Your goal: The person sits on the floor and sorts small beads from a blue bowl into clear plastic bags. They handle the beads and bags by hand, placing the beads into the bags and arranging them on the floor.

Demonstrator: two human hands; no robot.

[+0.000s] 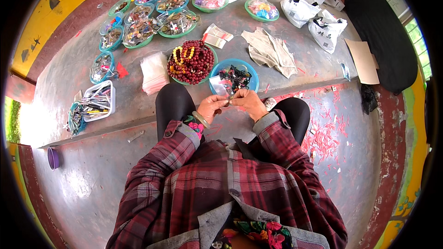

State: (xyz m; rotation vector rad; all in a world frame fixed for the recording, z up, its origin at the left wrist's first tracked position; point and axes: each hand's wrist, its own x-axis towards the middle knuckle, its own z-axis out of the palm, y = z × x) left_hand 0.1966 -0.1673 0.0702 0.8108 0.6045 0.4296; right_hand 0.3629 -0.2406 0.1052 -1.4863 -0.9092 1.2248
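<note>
My left hand point(211, 108), with a bangle on its wrist, and my right hand point(250, 103) meet between my knees. Both are closed in a pinch, fingertips almost touching around something small that I cannot make out. Just beyond the fingertips shows a small clear plastic piece point(220, 85) with some red on it; whether my fingers hold it I cannot tell. Behind them a blue basin point(255, 83) holds a tangle of dark cords point(239, 76). To its left, dark red bead strings point(198, 62) and a yellow bead string point(177, 55) fill a green basin.
A stack of clear plastic bags point(154, 71) lies left of the beads. Farther back are a paper bundle point(217, 36), a beige cloth point(272, 51) and several basins of small packets. A white basket point(110, 106) of pens stands left. Red scraps point(325, 131) litter the floor at right.
</note>
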